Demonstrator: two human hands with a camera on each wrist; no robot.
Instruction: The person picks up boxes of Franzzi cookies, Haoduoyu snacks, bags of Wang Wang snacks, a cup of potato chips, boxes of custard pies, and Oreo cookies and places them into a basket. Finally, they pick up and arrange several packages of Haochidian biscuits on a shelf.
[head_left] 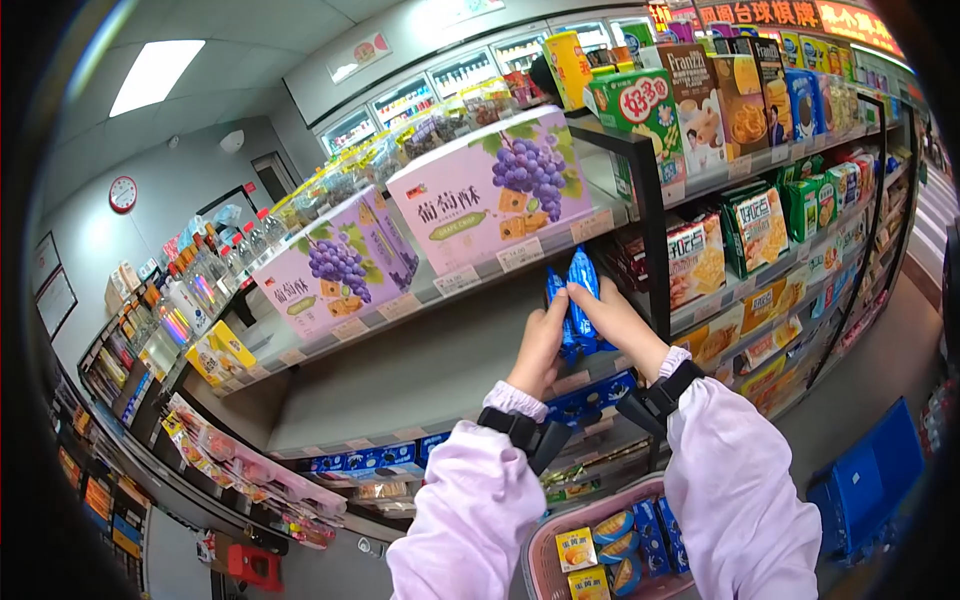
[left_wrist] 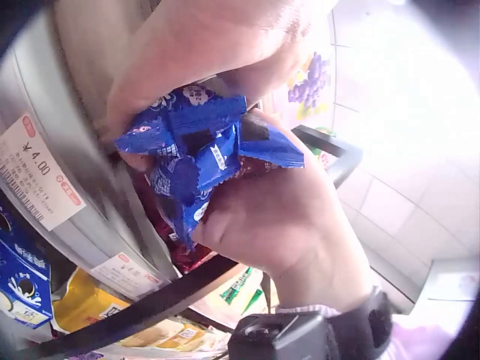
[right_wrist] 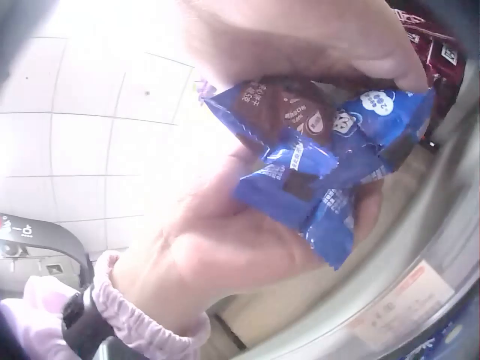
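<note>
Both hands hold a small bunch of shiny blue snack packets (head_left: 582, 290), up in front of the shelf edge. My left hand (head_left: 538, 345) grips them from the left side, its thumb along the near face. The right hand (head_left: 625, 325) closes on them from the right, with its thumb on top near the other thumb. In the left wrist view several crimped packet ends (left_wrist: 214, 146) stick out between the two hands. A brown printed patch (right_wrist: 289, 112) shows on one wrapper in the right wrist view. Most of the fingers are hidden behind the packets.
Large purple grape-biscuit boxes (head_left: 480, 195) line the shelf above. A black shelf post (head_left: 650, 240) stands close beside the right hand. Below is a pink basket (head_left: 540, 560) with yellow boxes, round snacks and blue packs. A blue bin (head_left: 870, 480) is at lower right.
</note>
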